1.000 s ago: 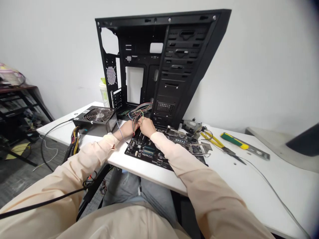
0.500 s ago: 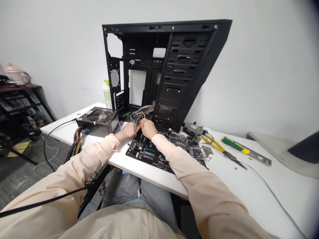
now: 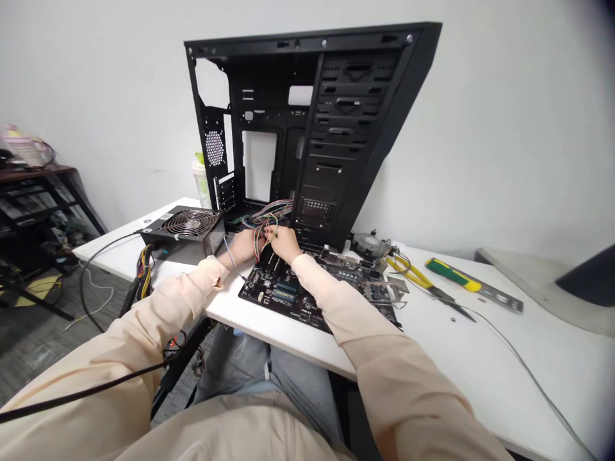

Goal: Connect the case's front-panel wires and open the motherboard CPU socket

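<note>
A bundle of thin coloured wires (image 3: pixel 273 218) comes out of the bottom of the black computer case (image 3: pixel 369 153) and loops down between my hands. My left hand (image 3: pixel 243 246) is closed at the bundle's left side, its fingertips partly behind the wires. From the right, my right hand (image 3: pixel 284 243) pinches at the same wires, its fingers bent inward. Both hands meet above the far left part of the black motherboard (image 3: pixel 307 299), which lies flat in front of the case. Whatever lies between the fingertips besides wires is too small to make out.
To the left sits a power supply (image 3: pixel 192 230) with cables hanging off the edge. A cooler fan (image 3: pixel 369 244), yellow-handled pliers (image 3: pixel 413 272) and a green-and-yellow handled tool (image 3: pixel 451 274) lie at the right. Behind the case stands a bottle (image 3: pixel 200 182).
The view has shifted slightly, so the case sits a little higher and further left. My hands stay at the wires, with only small finger movements.
</note>
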Motion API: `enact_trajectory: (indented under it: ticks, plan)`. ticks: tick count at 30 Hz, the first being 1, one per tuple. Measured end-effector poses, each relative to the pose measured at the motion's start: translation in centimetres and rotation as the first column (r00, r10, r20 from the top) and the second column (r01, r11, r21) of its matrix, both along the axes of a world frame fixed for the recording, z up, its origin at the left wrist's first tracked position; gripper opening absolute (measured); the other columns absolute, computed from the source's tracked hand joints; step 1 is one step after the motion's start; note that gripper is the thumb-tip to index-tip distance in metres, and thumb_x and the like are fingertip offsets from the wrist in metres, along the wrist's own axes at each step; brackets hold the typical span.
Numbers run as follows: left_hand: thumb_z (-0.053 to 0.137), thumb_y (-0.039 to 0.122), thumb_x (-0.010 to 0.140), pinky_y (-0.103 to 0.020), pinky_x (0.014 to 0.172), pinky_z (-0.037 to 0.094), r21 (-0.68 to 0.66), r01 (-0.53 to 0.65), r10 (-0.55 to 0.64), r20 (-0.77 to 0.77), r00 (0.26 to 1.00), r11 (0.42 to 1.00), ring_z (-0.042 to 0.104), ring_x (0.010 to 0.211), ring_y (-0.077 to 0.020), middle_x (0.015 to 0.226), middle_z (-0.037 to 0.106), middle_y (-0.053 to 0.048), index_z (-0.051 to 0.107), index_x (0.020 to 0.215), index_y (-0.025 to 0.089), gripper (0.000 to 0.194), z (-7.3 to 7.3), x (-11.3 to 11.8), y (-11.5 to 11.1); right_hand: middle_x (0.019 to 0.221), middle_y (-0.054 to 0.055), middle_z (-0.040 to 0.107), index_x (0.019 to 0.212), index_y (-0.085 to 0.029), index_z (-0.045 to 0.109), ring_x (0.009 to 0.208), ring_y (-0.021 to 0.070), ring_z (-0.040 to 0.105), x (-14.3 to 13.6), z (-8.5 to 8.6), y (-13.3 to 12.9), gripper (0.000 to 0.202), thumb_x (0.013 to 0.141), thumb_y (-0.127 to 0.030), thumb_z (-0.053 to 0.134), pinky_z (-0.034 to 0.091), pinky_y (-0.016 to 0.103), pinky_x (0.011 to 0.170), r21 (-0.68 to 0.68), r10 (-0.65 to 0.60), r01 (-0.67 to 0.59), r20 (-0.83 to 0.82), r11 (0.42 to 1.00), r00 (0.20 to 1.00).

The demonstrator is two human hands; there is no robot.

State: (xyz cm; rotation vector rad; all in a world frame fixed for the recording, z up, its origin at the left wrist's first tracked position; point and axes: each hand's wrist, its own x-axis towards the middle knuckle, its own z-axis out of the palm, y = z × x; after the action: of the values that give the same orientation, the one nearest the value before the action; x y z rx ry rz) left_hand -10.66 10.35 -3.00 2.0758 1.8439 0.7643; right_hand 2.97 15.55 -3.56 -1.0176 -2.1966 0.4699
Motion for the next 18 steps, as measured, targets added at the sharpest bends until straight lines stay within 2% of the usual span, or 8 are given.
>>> enact_trajectory:
  ticks: [5, 10, 14, 18]
  plan:
    - [0.057, 0.035, 0.091, -0.041, 0.083, 0.054, -0.016, -0.113, 0.112, -0.028, 0.993, 0.994, 0.061, 0.099, -0.0225, 0.115, 0.060, -0.008, 0.058, 0.116, 0.014, 0.033, 0.4, 0.2, -0.4, 0.104, 0.006, 0.067, 0.106, -0.014, 0.063, 0.097, 0.0153, 0.064, 0.1, 0.0, -0.1, 0.025, 0.092, -0.032, 0.052, 0.051, 0.038, 0.091, -0.038, 0.030, -0.032, -0.050, 0.999, 0.998]
    - [0.058, 0.034, 0.091, -0.040, 0.083, 0.053, -0.016, -0.207, 0.205, -0.063, 0.977, 0.978, 0.061, 0.100, -0.0216, 0.115, 0.060, -0.009, 0.057, 0.116, 0.016, 0.031, 0.6, -0.3, -0.9, 0.104, 0.006, 0.066, 0.107, -0.013, 0.062, 0.094, 0.0153, 0.064, 0.2, -0.4, 0.1, 0.026, 0.091, -0.033, 0.055, 0.053, 0.037, 0.087, -0.071, 0.060, -0.058, 0.015, 0.996, 0.998]
    - [0.058, 0.034, 0.090, -0.041, 0.084, 0.053, -0.015, -0.234, 0.233, -0.045, 0.971, 0.972, 0.061, 0.102, -0.0221, 0.115, 0.060, -0.009, 0.057, 0.116, 0.016, 0.032, 0.4, -0.7, -0.9, 0.109, 0.007, 0.062, 0.109, -0.014, 0.060, 0.095, 0.0165, 0.061, 0.4, -0.3, 0.2, 0.029, 0.090, -0.036, 0.055, 0.053, 0.038, 0.084, -0.080, 0.073, -0.064, 0.112, 0.995, 0.991]
    - [0.058, 0.035, 0.091, -0.041, 0.084, 0.053, -0.022, -0.212, 0.213, 0.046, 0.976, 0.977, 0.061, 0.101, -0.0220, 0.115, 0.060, -0.010, 0.058, 0.116, 0.015, 0.032, 0.1, -0.9, -0.6, 0.115, 0.008, 0.060, 0.114, -0.016, 0.058, 0.100, 0.0175, 0.060, 0.4, 0.0, -0.1, 0.031, 0.091, -0.036, 0.054, 0.052, 0.039, 0.086, -0.063, 0.067, -0.058, 0.164, 0.996, 0.984]
